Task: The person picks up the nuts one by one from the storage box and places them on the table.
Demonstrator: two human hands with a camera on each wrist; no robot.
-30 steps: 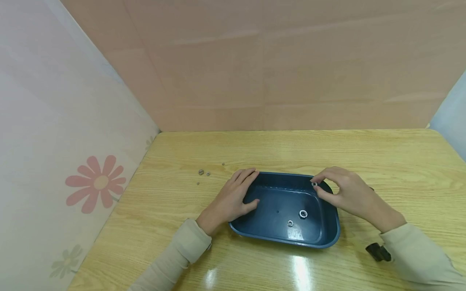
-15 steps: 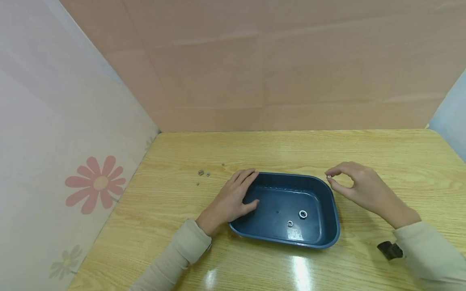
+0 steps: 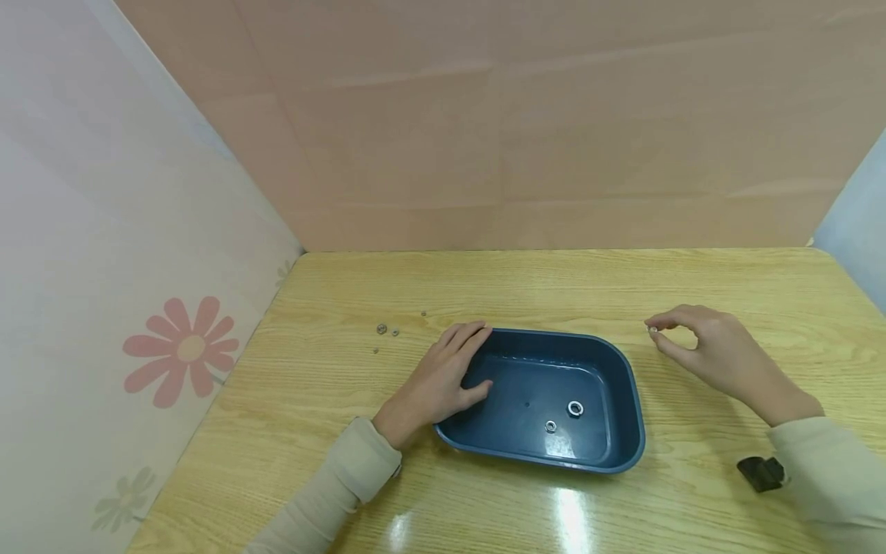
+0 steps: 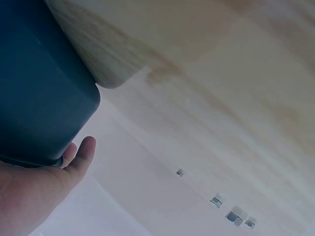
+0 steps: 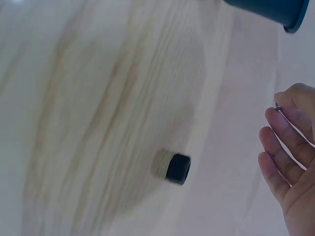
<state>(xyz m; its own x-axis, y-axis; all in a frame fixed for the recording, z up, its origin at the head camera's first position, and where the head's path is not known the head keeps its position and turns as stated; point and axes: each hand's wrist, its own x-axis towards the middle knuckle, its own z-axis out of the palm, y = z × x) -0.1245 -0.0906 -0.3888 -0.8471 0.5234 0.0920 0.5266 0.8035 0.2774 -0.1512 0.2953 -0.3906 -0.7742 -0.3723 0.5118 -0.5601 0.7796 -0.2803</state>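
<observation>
A dark blue plastic tub (image 3: pixel 529 460) sits on the wooden table. My left hand (image 3: pixel 432 381) rests over its left rim, fingers fairly straight toward the far corner and thumb over the inside. In the left wrist view, fingers (image 4: pixel 84 156) show beyond the tub's wall. Inside the tub lie a larger silver nut (image 3: pixel 575 409) and a smaller one (image 3: pixel 550 426). Right of the tub, above the table, my right hand (image 3: pixel 727 358) pinches a small metal nut (image 3: pixel 653 330) between thumb and index finger. The other right fingers are loosely bent in the right wrist view.
Several small metal nuts (image 3: pixel 381 328) lie on the table left of the tub. A short black cylindrical piece (image 5: pixel 178 168) stands on the table in the right wrist view, hidden in the head view. Pale wall coverings border the table's back and left side.
My right hand has moved right, from over the tub's far right corner to beyond the rim, still pinching the small nut. The left hand and the tub have stayed in place.
</observation>
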